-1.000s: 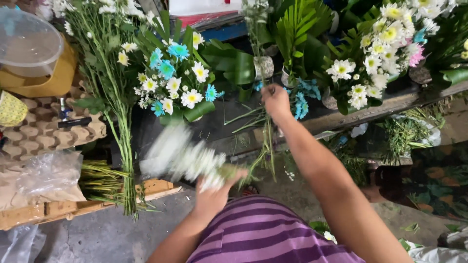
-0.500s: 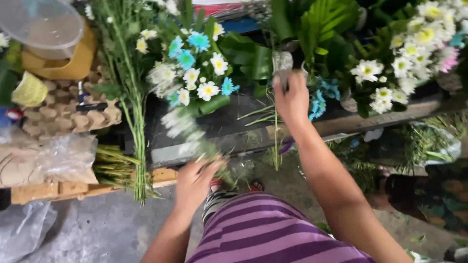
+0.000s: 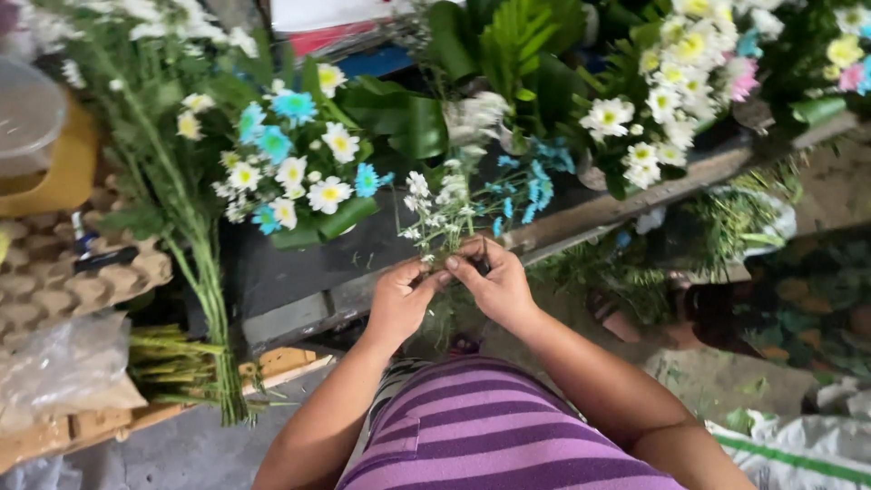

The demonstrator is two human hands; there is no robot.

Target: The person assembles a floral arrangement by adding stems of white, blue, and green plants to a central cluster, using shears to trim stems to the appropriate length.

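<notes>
My left hand and my right hand meet in front of me, both pinching the stems of a small sprig of tiny white flowers. The sprig stands upright above my fingers, its heads reaching up in front of blue flowers. A made bouquet of white, yellow-centred and blue daisies wrapped in green leaves lies just left of my hands. My purple striped top fills the bottom of the view.
A tall bunch of long green stems leans at the left beside cardboard egg trays and a plastic bag. More bouquets and broad leaves line a wooden ledge. Cut stems litter the ground at the right.
My right hand came down from the flowers above and joined my left hand. The white sprig, swinging at my left a second ago, is now held upright by both hands.
</notes>
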